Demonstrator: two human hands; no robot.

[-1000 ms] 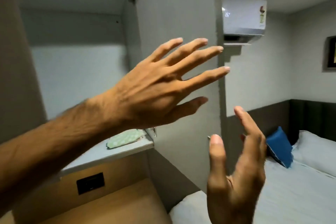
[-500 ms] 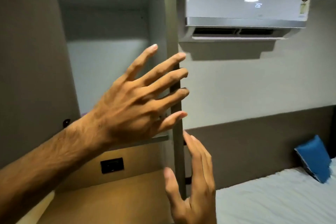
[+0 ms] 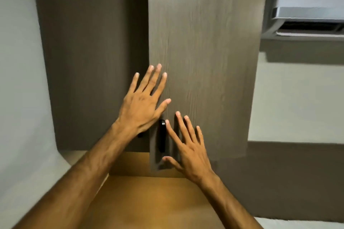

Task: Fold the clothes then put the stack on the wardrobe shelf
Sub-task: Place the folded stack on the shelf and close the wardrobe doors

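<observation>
Half a second ago the wardrobe stood open, with its pale inner wall and shelf edge showing past my raised fingers; now both doors are shut in front of me and my two palms lie spread against them. My view has also swung left, so the air conditioner (image 3: 307, 2) has slid off to the upper right corner and the bed has dropped out of sight except for a pale strip at the lower right. Largest before me is the right wardrobe door (image 3: 202, 42), a tall brown wood-grain panel whose left edge meets the darker left wardrobe door (image 3: 93, 52) along a straight vertical seam. Bare grey wall lies to the far left and to the right beyond the door's outer edge, so there is free room on both sides of my arms. Below the doors a tan wooden surface (image 3: 149, 201) runs toward me, open and uncluttered between my forearms. My left hand (image 3: 143, 106) is flat with fingers fanned, straddling the seam, thumb reaching onto the right door. My right hand (image 3: 188, 147) is lower, also splayed and holding nothing, pressed near that door's bottom corner. Between the two hands, just beside my right index finger, sits a black vertical handle (image 3: 161, 135). The folded clothes are hidden behind the closed doors, so I cannot see them.
</observation>
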